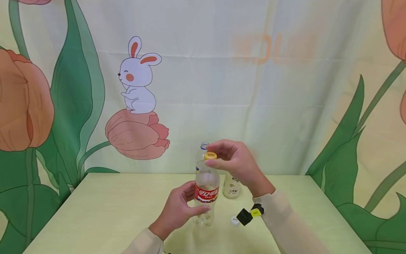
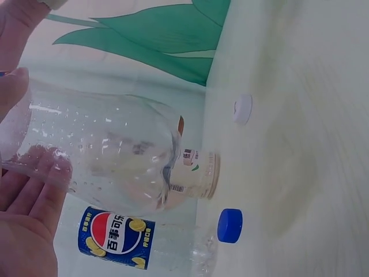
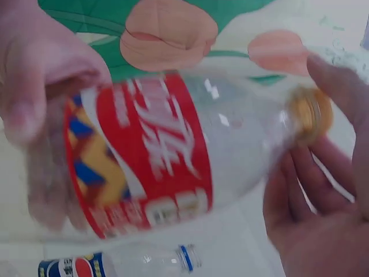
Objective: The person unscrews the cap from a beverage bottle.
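A clear plastic cola bottle (image 1: pixel 207 180) with a red label and yellow cap (image 1: pixel 210 156) is upright above the table. My left hand (image 1: pixel 179 208) grips its lower part, thumb in front and fingers behind. At the top, my right hand (image 1: pixel 236 160) has thumb and fingers curled round the yellow cap, which sits on the neck. The right wrist view shows the red label (image 3: pixel 153 150) blurred. Inside the bottle, droplets cling to the clear wall (image 2: pixel 109 144) in the left wrist view.
Behind stands an uncapped Pepsi bottle (image 2: pixel 118 238) with a blue label. A smaller clear bottle (image 1: pixel 231 187) with a pale label is to its right. A white cap (image 1: pixel 234 221) and a blue cap (image 2: pixel 230 225) lie on the table (image 1: pixel 104 211). A printed curtain (image 1: pixel 196 81) hangs behind.
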Tool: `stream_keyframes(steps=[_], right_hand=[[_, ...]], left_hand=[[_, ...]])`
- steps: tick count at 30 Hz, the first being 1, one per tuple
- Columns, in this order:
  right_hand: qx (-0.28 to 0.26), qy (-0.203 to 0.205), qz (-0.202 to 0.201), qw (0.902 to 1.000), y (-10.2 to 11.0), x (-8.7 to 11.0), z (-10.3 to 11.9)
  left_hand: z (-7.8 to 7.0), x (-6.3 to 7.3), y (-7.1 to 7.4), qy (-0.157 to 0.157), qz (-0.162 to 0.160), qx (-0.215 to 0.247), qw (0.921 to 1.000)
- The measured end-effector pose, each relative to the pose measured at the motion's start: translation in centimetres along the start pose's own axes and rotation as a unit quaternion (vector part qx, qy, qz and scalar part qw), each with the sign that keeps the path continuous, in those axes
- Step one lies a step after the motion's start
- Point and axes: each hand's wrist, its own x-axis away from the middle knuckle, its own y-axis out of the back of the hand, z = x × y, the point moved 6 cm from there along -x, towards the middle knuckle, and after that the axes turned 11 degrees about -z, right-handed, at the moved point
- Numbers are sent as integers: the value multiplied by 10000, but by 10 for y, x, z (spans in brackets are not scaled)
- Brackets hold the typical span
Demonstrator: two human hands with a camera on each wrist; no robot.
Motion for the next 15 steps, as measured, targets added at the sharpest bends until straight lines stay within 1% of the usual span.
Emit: stream_keyframes(steps=[2,4,7,11,15], right_hand=[[124,-165,-464,9987,-1,4,1],[332,-330,-858,9952,-2,8,3],[652,-548,-1283,9881,-3,13,5],[912,-580,-1578,9815,-2,15,8],[947,-549,-1662,9800,-1,16,11]], left_hand=[[1,0,-1,43,-40,-33,10000],[1,1,-2,97,-69,-51,9999],[2,2,-4,109,-114,-88,9998],[2,2,-4,93,-214,-115,9997],[1,1,-4,128,-279,-134,9994]])
